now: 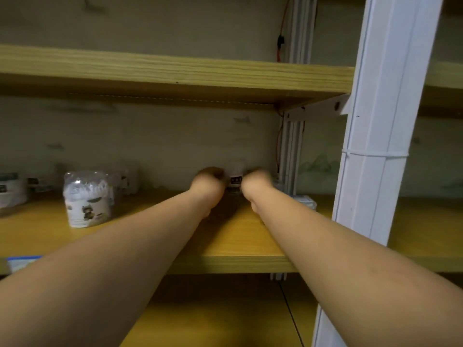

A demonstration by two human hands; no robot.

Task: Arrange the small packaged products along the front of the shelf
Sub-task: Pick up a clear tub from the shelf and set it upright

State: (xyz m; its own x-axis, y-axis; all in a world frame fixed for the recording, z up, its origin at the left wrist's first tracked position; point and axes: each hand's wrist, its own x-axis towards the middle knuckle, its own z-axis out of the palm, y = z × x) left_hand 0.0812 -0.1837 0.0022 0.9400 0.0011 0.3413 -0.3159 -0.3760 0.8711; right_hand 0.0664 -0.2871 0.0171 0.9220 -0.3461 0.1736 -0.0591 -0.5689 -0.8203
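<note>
Two bare forearms nearest cam, reaching fwd over the wooden shelf [233, 246], the landmark here. Shelf is a yellow-tan board w/ a lighter front edge; a second wooden shelf [175, 71] sits above it, another board shows below. White upright post [375, 151] stands at shelf's right front; a grey metal rail w/ a red wire runs up at its back right corner. Dull greenish wall behind.

Left hand [209, 184] and right hand [254, 182] are deep at the back of shelf, right of centre, one each side of a small white packaged product [235, 180] w/ a dark label. Both blurred, fingers hidden; look curled against it, but can't tell if they actually grip.

Cotton-swab tub [86, 199] stands on shelf left of centre, mid-depth. More small packs [125, 177] blurred at back left. Small flat box [304, 202] at shelf's right, by the rail.
</note>
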